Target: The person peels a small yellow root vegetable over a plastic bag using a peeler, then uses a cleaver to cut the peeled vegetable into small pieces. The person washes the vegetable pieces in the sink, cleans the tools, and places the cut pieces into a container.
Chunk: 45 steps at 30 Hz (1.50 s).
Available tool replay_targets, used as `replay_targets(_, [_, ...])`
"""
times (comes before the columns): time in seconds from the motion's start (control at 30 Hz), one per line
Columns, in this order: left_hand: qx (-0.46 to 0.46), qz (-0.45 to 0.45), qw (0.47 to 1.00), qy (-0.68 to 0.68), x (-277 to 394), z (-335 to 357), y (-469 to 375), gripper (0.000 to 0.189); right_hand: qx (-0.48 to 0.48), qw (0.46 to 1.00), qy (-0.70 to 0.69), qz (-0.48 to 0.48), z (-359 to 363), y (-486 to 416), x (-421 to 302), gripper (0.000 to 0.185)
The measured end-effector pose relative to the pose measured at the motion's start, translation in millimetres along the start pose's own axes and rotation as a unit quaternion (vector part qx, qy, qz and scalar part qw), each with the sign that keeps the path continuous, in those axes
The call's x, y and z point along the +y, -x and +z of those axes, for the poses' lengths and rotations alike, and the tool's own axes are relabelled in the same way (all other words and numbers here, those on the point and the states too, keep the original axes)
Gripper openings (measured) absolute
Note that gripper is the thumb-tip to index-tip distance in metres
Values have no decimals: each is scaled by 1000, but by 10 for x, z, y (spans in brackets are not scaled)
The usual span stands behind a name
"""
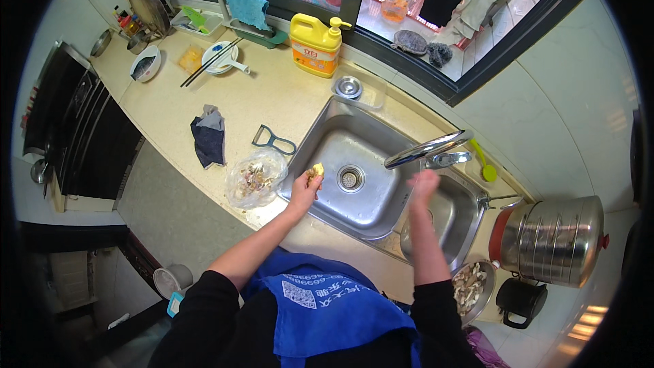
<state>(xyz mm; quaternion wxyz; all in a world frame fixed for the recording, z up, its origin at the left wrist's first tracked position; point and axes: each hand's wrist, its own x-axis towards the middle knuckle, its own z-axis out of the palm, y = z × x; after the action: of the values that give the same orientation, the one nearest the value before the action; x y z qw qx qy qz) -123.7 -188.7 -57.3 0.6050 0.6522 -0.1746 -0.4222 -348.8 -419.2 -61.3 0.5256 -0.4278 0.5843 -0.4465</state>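
My left hand point(305, 190) grips a small knobbly piece of ginger root point(319, 169), its tip pale yellow where the skin is off. It hovers at the left side of the large steel sink basin point(352, 138), left of the drain point(351, 179). My right hand point(425, 184) is blurred, just below the chrome faucet point(431, 149) and above the divide between the two basins; whether its fingers hold or touch anything cannot be made out. Beside my left hand, a clear plastic bag point(255, 179) with peelings lies on the counter, and a Y-shaped peeler point(274, 139) rests above it.
A dark cloth point(209, 138) lies left of the bag. Behind the sink stands a yellow detergent jug point(316, 47). Chopsticks point(209, 63) cross a stack of dishes. At right are a steel steamer pot point(557, 240), a bowl of sliced food point(472, 289) and a black mug point(521, 300).
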Motion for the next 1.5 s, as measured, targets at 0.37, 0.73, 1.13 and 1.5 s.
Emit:
replay_targets(0.37, [60, -11, 998, 6, -141, -116, -35, 17, -298, 879, -48, 369, 1336, 807, -125, 19])
replay_targets(0.73, [18, 11, 998, 54, -102, -86, 96, 16, 35, 751, 486, -446, 35, 170, -477, 57])
replay_targets(1.13, [69, 78, 994, -25, 295, -340, 556, 22, -12, 654, 705, -273, -544, -369, -780, 79])
replay_targets(1.5, [39, 50, 998, 31, 689, -1438, 363, 21, -188, 737, 490, -426, 565, 1885, -75, 20])
